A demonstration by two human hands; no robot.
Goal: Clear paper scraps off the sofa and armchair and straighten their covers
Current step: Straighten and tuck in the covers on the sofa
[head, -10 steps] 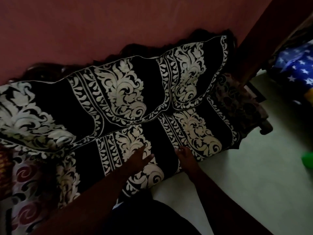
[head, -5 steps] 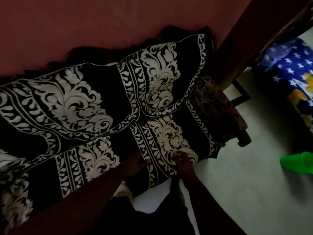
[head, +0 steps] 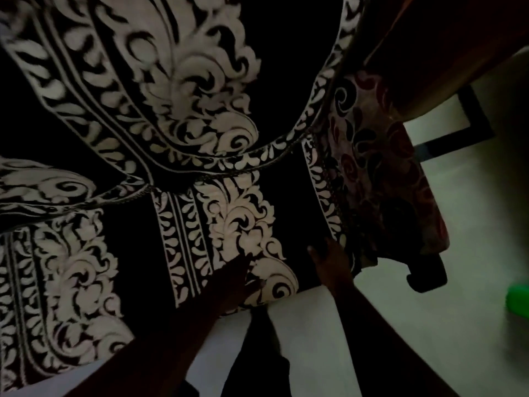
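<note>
Straightening step: left hand (head: 239,277) and right hand (head: 329,260), fingers flat and gripping nothing, press the sofa cover (head: 183,230) at five o'clock. Next, likely smoothing toward the armrest (head: 380,167).

The cover (head: 183,230) lies over the sofa's seat and back. Both hands rest near its front edge: left hand (head: 234,279) toward the middle, right hand (head: 329,262) by the right corner (beside the armrest (head: 383,173)).

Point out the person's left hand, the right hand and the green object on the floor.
left hand (head: 237,279): head view, back of the hand, on the sofa cover.
right hand (head: 329,260): head view, back of the hand.
green object (head: 518,298): head view, its visible side at the frame edge.
</note>
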